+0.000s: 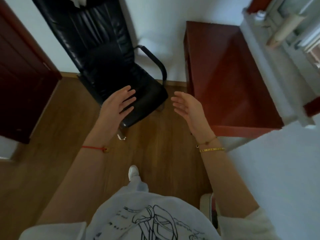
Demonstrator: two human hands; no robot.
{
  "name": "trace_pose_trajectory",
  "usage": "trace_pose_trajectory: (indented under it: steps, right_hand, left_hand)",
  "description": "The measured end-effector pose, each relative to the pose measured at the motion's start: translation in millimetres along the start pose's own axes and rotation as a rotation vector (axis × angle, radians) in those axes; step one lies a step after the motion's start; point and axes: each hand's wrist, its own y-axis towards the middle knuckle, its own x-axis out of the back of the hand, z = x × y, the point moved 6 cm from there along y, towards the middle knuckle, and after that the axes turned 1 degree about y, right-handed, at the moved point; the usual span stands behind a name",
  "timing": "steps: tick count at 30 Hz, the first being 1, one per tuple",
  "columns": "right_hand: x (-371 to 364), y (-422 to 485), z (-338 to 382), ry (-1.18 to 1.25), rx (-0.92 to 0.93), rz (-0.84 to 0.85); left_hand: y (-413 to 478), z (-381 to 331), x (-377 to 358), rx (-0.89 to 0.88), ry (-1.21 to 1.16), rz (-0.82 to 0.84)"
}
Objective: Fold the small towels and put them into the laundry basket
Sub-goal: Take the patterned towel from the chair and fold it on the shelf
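We wear a loose white T-shirt (138,213) with short sleeves and a black line drawing with small lettering on the chest. Our left wrist carries a thin red string bracelet (94,148) with a small bead. Our right wrist has a thin brown cord (207,141) and a yellow band (212,149) with dark markings. We have pale trousers (139,184) and a white shoe (133,171).

I see a chair (103,54) in glossy black leather-like upholstery, creased; a floor (161,146) of smooth brown wood-look boards; a table (230,70) in polished reddish wood; a shirt (138,219) of matt white cloth.
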Motion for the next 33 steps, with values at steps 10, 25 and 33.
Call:
trace_pose_trajectory:
  steps: [10,25,33]
  right_hand:
    - [-166,114,41,0.007,0.04,0.182]
    - [-268,310,113,0.005,0.046,0.251]
    - [-330,462,186,-0.063,0.057,0.39]
  left_hand:
    - [113,-97,101,-0.107,0.027,-0.073]
    - [305,-166,146,-0.175,-0.071,-0.143]
    - [426,-228,147,-0.247,-0.116,-0.321]
